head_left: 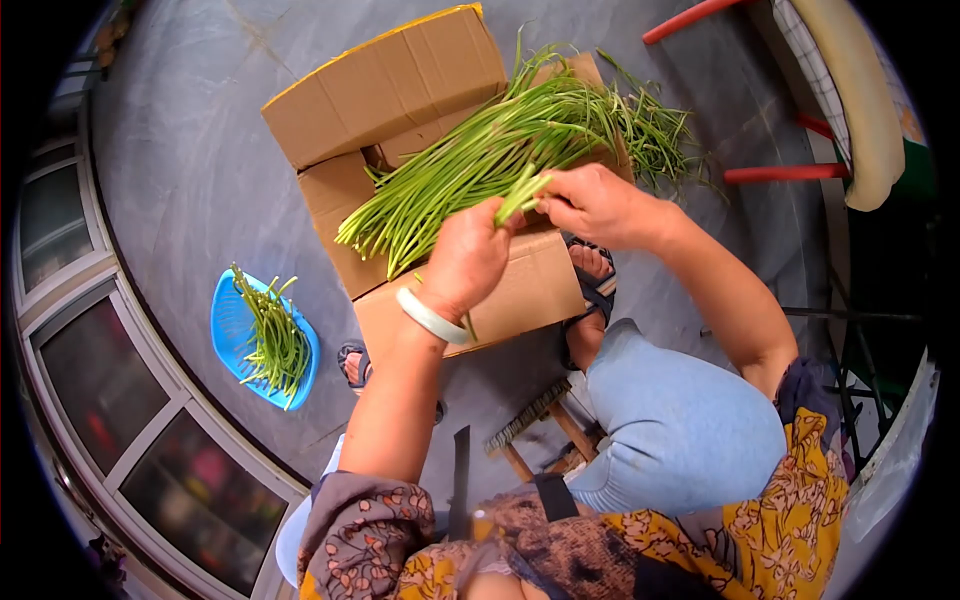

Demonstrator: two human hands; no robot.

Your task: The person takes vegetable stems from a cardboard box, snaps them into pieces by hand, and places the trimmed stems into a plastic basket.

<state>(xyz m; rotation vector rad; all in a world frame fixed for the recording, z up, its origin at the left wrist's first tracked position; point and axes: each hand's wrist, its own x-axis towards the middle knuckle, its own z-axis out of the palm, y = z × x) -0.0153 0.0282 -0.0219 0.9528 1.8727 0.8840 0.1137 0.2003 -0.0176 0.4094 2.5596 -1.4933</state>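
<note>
A big heap of long green garlic scapes (480,150) lies across an opened cardboard box (400,90), the thin tips hanging over its right side. My left hand (468,258), with a pale bangle at the wrist, is closed around a few scapes in front of the heap. Their ends stick out between my two hands. At those ends, the thumb and fingers of my right hand (600,205) are pinched together on the scapes. Part of what lies inside both grips is hidden by the fingers.
On the floor at the left stands a blue plastic basket (228,335) holding shorter scape pieces (278,340). A small stool (530,415) is near my knees. A red-legged chair (790,173) stands at the upper right. Glass-paned doors (105,375) line the left side.
</note>
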